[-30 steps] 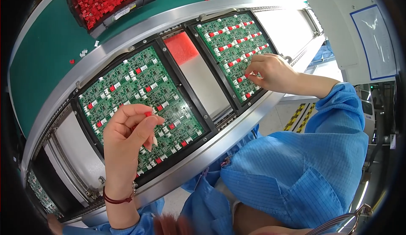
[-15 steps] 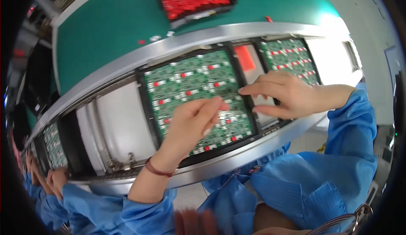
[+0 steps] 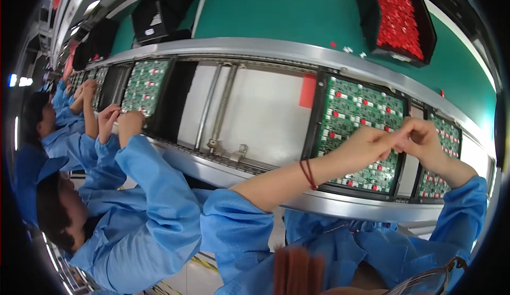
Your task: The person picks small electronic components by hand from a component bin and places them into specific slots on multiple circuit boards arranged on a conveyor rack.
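Note:
Above a green circuit board panel [image 3: 332, 118] in a black frame, my two hands meet at their fingertips. My left hand [image 3: 366, 147], with a dark red cord on its wrist, is pinched closed. My right hand [image 3: 424, 142] is closed too, thumb and forefinger pressed against the left fingertips. Whatever lies between the fingers is too small or hidden to make out. Rows of small red and white parts stand on the panel. Part of it is covered by my hands and left forearm. A second similar panel [image 3: 446, 131] sits to the right, partly behind my right hand.
A metal rail [image 3: 255, 45] runs along the conveyor's far side. Beyond it, a black bin [image 3: 368, 16] of small red parts [image 3: 398, 21] stands on the green table [image 3: 276, 8]. Left of me, a co-worker in blue [image 3: 154, 210] has both hands at another panel [image 3: 143, 90].
The view has swung left, so the panels and red bin appear farther right. My right hand, earlier spread near the frame's right edge, has closed and joined my pinched left hand.

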`<control>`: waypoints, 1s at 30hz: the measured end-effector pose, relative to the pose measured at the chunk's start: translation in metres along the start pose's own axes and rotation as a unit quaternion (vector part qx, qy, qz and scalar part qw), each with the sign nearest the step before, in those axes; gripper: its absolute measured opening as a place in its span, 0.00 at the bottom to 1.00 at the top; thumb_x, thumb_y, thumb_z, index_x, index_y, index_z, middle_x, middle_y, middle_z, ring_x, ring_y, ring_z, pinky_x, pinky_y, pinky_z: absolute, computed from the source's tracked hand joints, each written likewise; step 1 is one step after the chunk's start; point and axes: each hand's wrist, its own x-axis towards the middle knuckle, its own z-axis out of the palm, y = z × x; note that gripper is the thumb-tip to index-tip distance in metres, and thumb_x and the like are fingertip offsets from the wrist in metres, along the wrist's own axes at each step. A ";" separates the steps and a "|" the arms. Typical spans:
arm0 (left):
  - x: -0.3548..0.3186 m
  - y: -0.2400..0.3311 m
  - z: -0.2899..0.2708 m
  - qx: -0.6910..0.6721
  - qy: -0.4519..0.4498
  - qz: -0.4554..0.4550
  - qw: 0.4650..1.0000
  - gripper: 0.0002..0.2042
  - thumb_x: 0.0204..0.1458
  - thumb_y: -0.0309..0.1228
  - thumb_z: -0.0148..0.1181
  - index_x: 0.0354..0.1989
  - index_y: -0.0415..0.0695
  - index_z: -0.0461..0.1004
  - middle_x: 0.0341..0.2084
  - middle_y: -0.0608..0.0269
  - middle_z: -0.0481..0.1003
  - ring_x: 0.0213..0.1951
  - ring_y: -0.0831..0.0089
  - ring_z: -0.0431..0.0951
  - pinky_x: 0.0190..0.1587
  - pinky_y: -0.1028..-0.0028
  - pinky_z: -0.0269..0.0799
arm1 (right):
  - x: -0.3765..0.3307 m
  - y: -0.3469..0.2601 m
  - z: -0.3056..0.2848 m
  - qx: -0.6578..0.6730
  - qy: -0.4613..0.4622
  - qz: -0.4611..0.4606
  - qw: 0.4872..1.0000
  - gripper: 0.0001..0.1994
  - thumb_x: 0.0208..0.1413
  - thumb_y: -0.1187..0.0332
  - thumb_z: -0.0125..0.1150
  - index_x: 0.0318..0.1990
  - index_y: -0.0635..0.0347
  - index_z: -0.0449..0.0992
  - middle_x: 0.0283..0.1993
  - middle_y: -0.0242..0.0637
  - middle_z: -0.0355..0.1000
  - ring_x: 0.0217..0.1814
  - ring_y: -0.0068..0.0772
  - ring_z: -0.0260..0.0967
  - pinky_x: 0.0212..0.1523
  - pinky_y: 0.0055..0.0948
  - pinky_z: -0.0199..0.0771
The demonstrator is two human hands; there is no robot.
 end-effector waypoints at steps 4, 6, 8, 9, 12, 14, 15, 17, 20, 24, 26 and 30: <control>-0.002 0.005 -0.005 0.056 0.001 0.031 0.998 0.18 0.56 0.43 0.49 0.28 0.38 0.74 0.14 0.75 0.61 0.19 0.88 0.56 0.20 0.82 0.51 | 0.000 -0.006 0.006 -0.023 0.026 -0.041 0.999 0.03 0.47 0.77 0.60 0.30 0.64 0.72 0.26 0.31 0.66 0.28 0.19 0.64 0.31 0.20 0.65; -0.002 0.012 -0.007 0.060 0.007 0.022 0.998 0.18 0.56 0.43 0.49 0.28 0.38 0.74 0.13 0.76 0.61 0.18 0.89 0.56 0.19 0.82 0.51 | 0.003 -0.010 0.003 -0.044 0.021 -0.041 0.998 0.03 0.47 0.77 0.60 0.31 0.64 0.73 0.26 0.31 0.66 0.29 0.19 0.64 0.32 0.21 0.65; -0.002 0.012 -0.005 -0.015 0.000 -0.008 1.000 0.18 0.55 0.43 0.50 0.28 0.39 0.74 0.14 0.76 0.61 0.17 0.89 0.56 0.18 0.83 0.51 | 0.003 -0.006 0.002 -0.037 0.012 -0.065 0.997 0.06 0.47 0.77 0.59 0.35 0.65 0.75 0.27 0.31 0.66 0.30 0.20 0.65 0.32 0.21 0.66; -0.003 0.013 -0.003 -0.035 -0.001 -0.017 0.999 0.18 0.55 0.44 0.50 0.27 0.40 0.75 0.13 0.77 0.61 0.17 0.90 0.56 0.18 0.83 0.51 | 0.003 -0.009 0.002 -0.035 0.011 -0.066 0.997 0.06 0.47 0.77 0.59 0.35 0.65 0.75 0.27 0.31 0.66 0.30 0.20 0.65 0.32 0.21 0.66; -0.001 0.010 0.000 -0.051 -0.058 -0.002 0.997 0.18 0.55 0.44 0.51 0.28 0.41 0.75 0.13 0.76 0.60 0.17 0.89 0.56 0.18 0.83 0.51 | -0.010 -0.016 0.002 0.014 -0.004 -0.031 0.999 0.07 0.47 0.77 0.59 0.36 0.64 0.76 0.27 0.33 0.67 0.30 0.21 0.65 0.32 0.22 0.65; -0.012 0.010 -0.001 0.041 -0.057 0.007 0.998 0.18 0.55 0.44 0.51 0.31 0.40 0.76 0.13 0.75 0.60 0.18 0.88 0.56 0.18 0.82 0.51 | -0.015 -0.009 0.002 -0.041 -0.024 -0.018 0.999 0.07 0.47 0.77 0.60 0.36 0.64 0.76 0.26 0.33 0.68 0.30 0.21 0.65 0.31 0.21 0.64; -0.013 0.010 0.000 0.112 -0.047 0.014 0.993 0.18 0.55 0.43 0.50 0.32 0.40 0.76 0.12 0.75 0.59 0.18 0.87 0.56 0.19 0.82 0.52 | -0.018 -0.014 0.006 -0.109 -0.021 -0.035 0.993 0.07 0.47 0.76 0.61 0.35 0.64 0.77 0.26 0.33 0.69 0.30 0.19 0.65 0.30 0.19 0.63; -0.014 0.006 0.001 0.098 -0.035 0.010 0.995 0.15 0.56 0.40 0.50 0.39 0.39 0.74 0.17 0.75 0.63 0.21 0.87 0.59 0.21 0.82 0.53 | -0.022 -0.011 0.008 -0.162 0.006 -0.012 0.987 0.06 0.47 0.73 0.63 0.34 0.60 0.78 0.28 0.32 0.70 0.29 0.18 0.63 0.30 0.19 0.63; -0.008 -0.007 -0.014 0.057 -0.020 -0.048 0.997 0.14 0.55 0.32 0.50 0.49 0.40 0.66 0.39 0.65 0.71 0.37 0.80 0.68 0.38 0.80 0.66 | -0.030 0.000 -0.006 -0.208 0.007 -0.047 0.977 0.05 0.45 0.73 0.64 0.31 0.61 0.77 0.28 0.34 0.72 0.28 0.23 0.67 0.29 0.24 0.65; -0.015 0.003 -0.008 0.021 -0.018 -0.052 0.998 0.12 0.55 0.25 0.45 0.48 0.37 0.65 0.44 0.58 0.70 0.48 0.71 0.70 0.48 0.75 0.66 | -0.087 0.007 -0.044 -0.355 0.073 -0.020 0.932 0.04 0.45 0.74 0.63 0.29 0.61 0.75 0.28 0.34 0.72 0.27 0.26 0.68 0.29 0.24 0.67; -0.017 0.010 -0.005 -0.004 -0.010 -0.078 0.997 0.12 0.56 0.24 0.43 0.47 0.35 0.64 0.44 0.52 0.70 0.46 0.67 0.72 0.50 0.73 0.68 | -0.120 0.013 -0.054 -0.362 0.103 0.059 0.925 0.04 0.44 0.74 0.64 0.29 0.61 0.75 0.27 0.34 0.72 0.27 0.25 0.67 0.28 0.23 0.67; -0.011 0.018 -0.003 -0.014 0.032 -0.132 0.991 0.10 0.58 0.26 0.42 0.44 0.36 0.65 0.39 0.52 0.73 0.37 0.70 0.77 0.39 0.80 0.74 | -0.171 0.038 -0.060 -0.373 0.105 0.152 0.909 0.04 0.44 0.73 0.64 0.28 0.60 0.76 0.25 0.31 0.70 0.27 0.24 0.66 0.26 0.23 0.66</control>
